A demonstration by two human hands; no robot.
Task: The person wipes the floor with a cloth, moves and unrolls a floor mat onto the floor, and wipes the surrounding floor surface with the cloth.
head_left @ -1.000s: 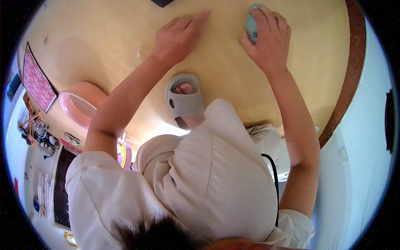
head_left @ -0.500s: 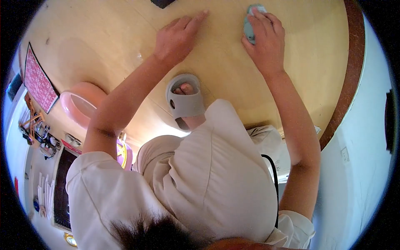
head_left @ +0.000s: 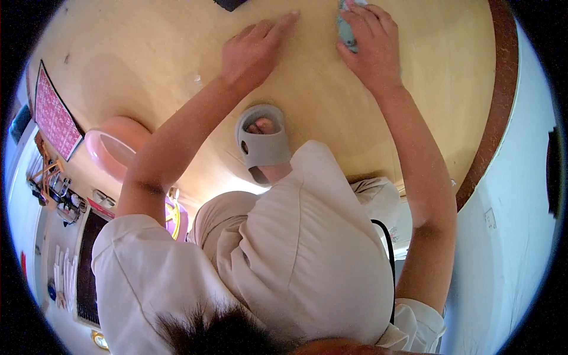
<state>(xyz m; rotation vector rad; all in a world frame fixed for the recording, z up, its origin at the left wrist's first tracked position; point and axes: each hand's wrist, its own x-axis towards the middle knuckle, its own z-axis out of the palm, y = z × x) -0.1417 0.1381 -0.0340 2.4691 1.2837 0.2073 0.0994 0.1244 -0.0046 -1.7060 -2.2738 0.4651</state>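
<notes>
On the pale tan floor [head_left: 154,53], my right hand [head_left: 376,50] presses on a bunched grey-green cloth [head_left: 346,35], near the top of the view. Its fingers bend over the cloth, and part of the cloth is hidden under them. My left hand [head_left: 254,53] rests on the floor to the left, holding nothing. Its index finger stretches forward, while the other fingers are partly hidden. Below and between the hands is a foot in a grey slipper [head_left: 264,145].
At the left are a pink basin [head_left: 118,133] and a red patterned mat [head_left: 57,115]. A dark object [head_left: 229,4] lies at the top edge. A brown skirting [head_left: 488,136] borders the pale wall [head_left: 515,177] on the right.
My right hand has slid the cloth a little up and to the left over the floor. My left hand has stayed almost still.
</notes>
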